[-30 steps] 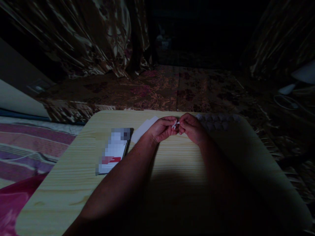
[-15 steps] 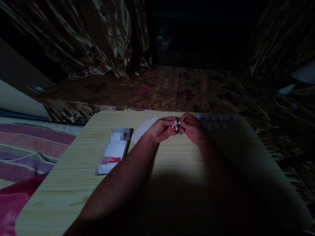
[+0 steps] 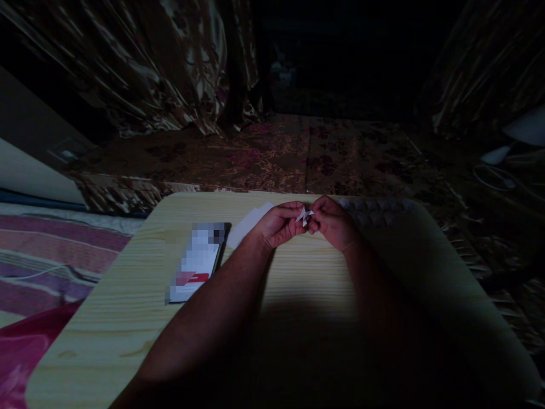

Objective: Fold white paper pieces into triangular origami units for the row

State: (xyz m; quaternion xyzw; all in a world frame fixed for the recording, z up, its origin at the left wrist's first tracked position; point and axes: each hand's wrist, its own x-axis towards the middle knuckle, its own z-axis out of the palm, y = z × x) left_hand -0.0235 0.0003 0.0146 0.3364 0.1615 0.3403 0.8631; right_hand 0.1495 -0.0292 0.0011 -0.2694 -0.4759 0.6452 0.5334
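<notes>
My left hand (image 3: 281, 225) pinches a small folded piece of white paper (image 3: 304, 216) with pointed corners, above the far part of the wooden table. From the other side my right hand (image 3: 332, 222) is closed on the right tip of the same paper, its fingers curled. The two hands nearly meet, and the fingers hide part of the paper. White paper sheets (image 3: 249, 225) lie flat just beyond my left wrist. Past my right hand, several small pale folded pieces (image 3: 377, 212) stand in rows in the shade.
A phone-like device (image 3: 198, 289), partly blurred out, lies left of my left forearm on the light wooden table (image 3: 114, 301). Beyond the far edge is a ledge covered in patterned cloth (image 3: 272, 153). A striped bed cover (image 3: 59, 244) is at the left, a white cable (image 3: 494, 177) at the right.
The folded paper has turned slightly between my fingers, and its points show a little more clearly. Both hands stay in nearly the same place.
</notes>
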